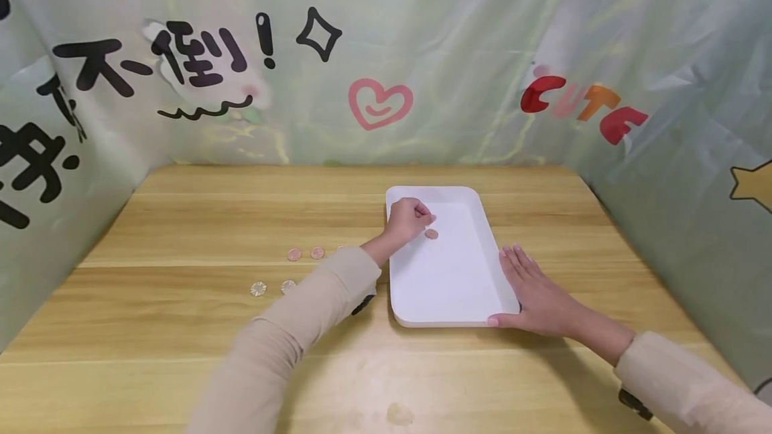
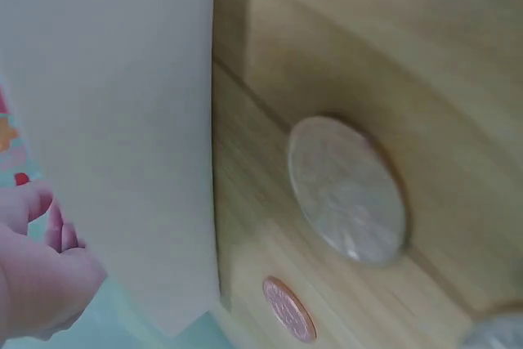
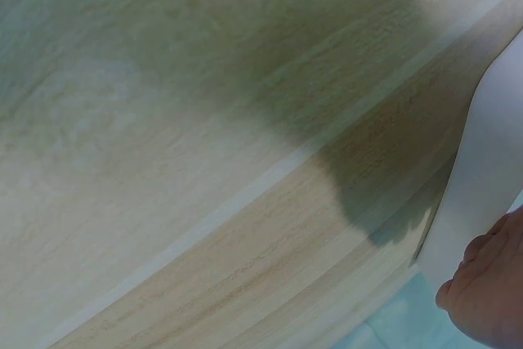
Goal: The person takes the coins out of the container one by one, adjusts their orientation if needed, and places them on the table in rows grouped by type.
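A white tray [image 1: 449,280] lies on the wooden table. Over its far left part hovers my left hand [image 1: 407,220], fingers bent and thumb near the index finger. Just below those fingertips, apart from them, a copper-coloured coin [image 1: 431,234] shows against the tray floor. In the left wrist view nothing is visible between the thumb and fingers of the left hand [image 2: 49,275]. My right hand [image 1: 539,297] rests against the tray's right edge near the front corner, fingers straight and thumb along the front rim. The right wrist view shows only part of this hand [image 3: 494,284].
Left of the tray lie copper-coloured coins [image 1: 317,253] in a row, partly covered by the left sleeve. Nearer the front are silver coins [image 1: 258,288]. A large silver coin [image 2: 347,190] shows close up beside the tray wall [image 2: 147,120]. Printed curtains [image 1: 458,86] surround the table.
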The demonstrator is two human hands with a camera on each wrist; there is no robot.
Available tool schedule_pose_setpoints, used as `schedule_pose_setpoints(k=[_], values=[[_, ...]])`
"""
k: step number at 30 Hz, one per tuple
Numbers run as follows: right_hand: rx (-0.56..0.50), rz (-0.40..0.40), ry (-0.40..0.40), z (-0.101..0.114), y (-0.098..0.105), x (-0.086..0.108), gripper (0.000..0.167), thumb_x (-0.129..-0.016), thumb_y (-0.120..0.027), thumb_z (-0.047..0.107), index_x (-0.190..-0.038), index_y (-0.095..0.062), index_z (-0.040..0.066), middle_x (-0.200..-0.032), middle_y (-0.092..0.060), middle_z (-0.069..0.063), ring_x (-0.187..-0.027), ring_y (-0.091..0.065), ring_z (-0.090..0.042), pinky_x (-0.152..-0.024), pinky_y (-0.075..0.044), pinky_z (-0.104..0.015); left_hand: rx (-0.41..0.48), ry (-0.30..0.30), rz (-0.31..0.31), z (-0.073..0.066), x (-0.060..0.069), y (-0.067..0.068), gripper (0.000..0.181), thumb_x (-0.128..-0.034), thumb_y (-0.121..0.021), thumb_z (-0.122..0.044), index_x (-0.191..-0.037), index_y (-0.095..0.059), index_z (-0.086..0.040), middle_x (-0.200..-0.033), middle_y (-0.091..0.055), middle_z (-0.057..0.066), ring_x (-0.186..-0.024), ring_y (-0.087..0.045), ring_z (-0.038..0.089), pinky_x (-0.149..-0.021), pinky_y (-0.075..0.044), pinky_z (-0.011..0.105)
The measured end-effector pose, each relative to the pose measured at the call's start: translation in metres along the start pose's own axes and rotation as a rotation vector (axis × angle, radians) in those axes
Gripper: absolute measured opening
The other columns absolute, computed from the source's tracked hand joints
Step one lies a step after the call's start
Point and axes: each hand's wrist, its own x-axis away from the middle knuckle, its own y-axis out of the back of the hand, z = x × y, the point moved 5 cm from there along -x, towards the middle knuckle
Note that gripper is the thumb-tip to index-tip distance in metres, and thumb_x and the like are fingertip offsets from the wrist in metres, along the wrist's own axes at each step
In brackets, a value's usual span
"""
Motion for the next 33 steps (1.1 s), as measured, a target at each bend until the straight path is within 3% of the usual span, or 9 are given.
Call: schedule_pose_setpoints(k=[5,9,13,17,19,24,27,29,33], values=[[-0.008,0.001,-0.004,0.000,0.000,0.000,0.112,-0.075,-0.063,0.062,-0.143,-0.013,-0.012,-0.150,-0.013,-0.032,-0.140,-0.007,-0.044,-0.114,0.012,-0.022,-0.117,0.082,0.068,0.016,-0.021,-0.019,0.012,-0.0768,-0.075,-0.010,-0.082,-0.067,-0.002,-0.085,-0.068,0.009,-0.075,-0.056,0.014,-0.065,-0.047,0.021],[-0.008,-0.001,-0.004,0.001,0.001,0.001,0.111,-0.075,-0.063,0.061,-0.142,-0.013,-0.012,-0.150,-0.013,-0.032,-0.140,-0.007,-0.044,-0.116,0.009,-0.027,-0.233,0.050,0.100,0.031,-0.036,-0.034,0.021,-0.0707,-0.079,-0.013,-0.085,-0.065,-0.005,-0.087,-0.067,0.006,-0.078,-0.058,0.015,-0.071,-0.049,0.022],[-0.006,-0.005,0.004,0.001,0.000,0.001,0.111,-0.075,-0.063,0.061,-0.142,-0.013,-0.013,-0.149,-0.013,-0.032,-0.140,-0.008,-0.045,-0.113,0.012,-0.021,-0.305,0.122,0.150,0.023,-0.025,-0.034,0.027,-0.0786,-0.074,-0.014,-0.100,-0.063,-0.002,-0.104,-0.067,0.009,-0.090,-0.061,0.018,-0.081,-0.050,0.027],[-0.004,-0.003,0.008,0.001,0.000,0.000,0.110,-0.076,-0.063,0.060,-0.142,-0.013,-0.013,-0.149,-0.013,-0.033,-0.140,-0.008,-0.045,-0.109,0.016,-0.015,-0.350,0.141,0.123,0.014,-0.013,-0.031,0.026,-0.0839,-0.068,-0.015,-0.105,-0.062,-0.001,-0.111,-0.067,0.009,-0.097,-0.062,0.018,-0.085,-0.050,0.027],[-0.005,-0.001,0.007,0.001,0.000,0.000,0.111,-0.076,-0.063,0.060,-0.142,-0.013,-0.013,-0.149,-0.013,-0.032,-0.140,-0.007,-0.045,-0.110,0.016,-0.017,-0.374,0.135,0.098,0.013,-0.012,-0.031,0.023,-0.0843,-0.068,-0.015,-0.102,-0.063,-0.001,-0.109,-0.067,0.009,-0.093,-0.062,0.015,-0.083,-0.051,0.025],[-0.011,0.007,0.002,0.000,0.001,-0.001,0.111,-0.076,-0.063,0.061,-0.143,-0.012,-0.012,-0.150,-0.011,-0.032,-0.140,-0.005,-0.044,-0.113,0.013,-0.022,-0.409,0.172,0.090,0.013,-0.015,-0.031,0.017,-0.0825,-0.067,-0.011,-0.072,-0.056,-0.005,-0.073,-0.058,0.003,-0.064,-0.046,0.012,-0.057,-0.041,0.020],[-0.013,0.010,0.000,0.000,0.001,0.000,0.111,-0.076,-0.063,0.061,-0.143,-0.012,-0.012,-0.150,-0.011,-0.032,-0.141,-0.005,-0.044,-0.112,0.015,-0.019,-0.425,0.207,0.100,0.014,-0.016,-0.030,0.015,-0.0815,-0.065,-0.009,-0.071,-0.056,-0.004,-0.066,-0.048,0.001,-0.059,-0.039,0.012,-0.050,-0.032,0.020],[-0.014,0.013,-0.001,0.000,0.001,0.000,0.111,-0.076,-0.063,0.061,-0.143,-0.012,-0.012,-0.150,-0.011,-0.032,-0.140,-0.005,-0.044,-0.110,0.016,-0.017,-0.419,0.207,0.095,0.014,-0.018,-0.030,0.010,-0.0822,-0.067,-0.010,-0.078,-0.064,-0.002,-0.069,-0.057,0.002,-0.059,-0.039,0.012,-0.050,-0.032,0.019],[-0.015,0.013,-0.001,0.001,0.000,0.000,0.111,-0.076,-0.063,0.061,-0.142,-0.013,-0.013,-0.150,-0.012,-0.033,-0.140,-0.005,-0.044,-0.110,0.016,-0.016,-0.371,0.185,0.088,0.012,-0.017,-0.029,0.017,-0.0817,-0.071,-0.015,-0.071,-0.066,-0.002,-0.067,-0.057,0.001,-0.059,-0.038,0.011,-0.051,-0.032,0.018]])
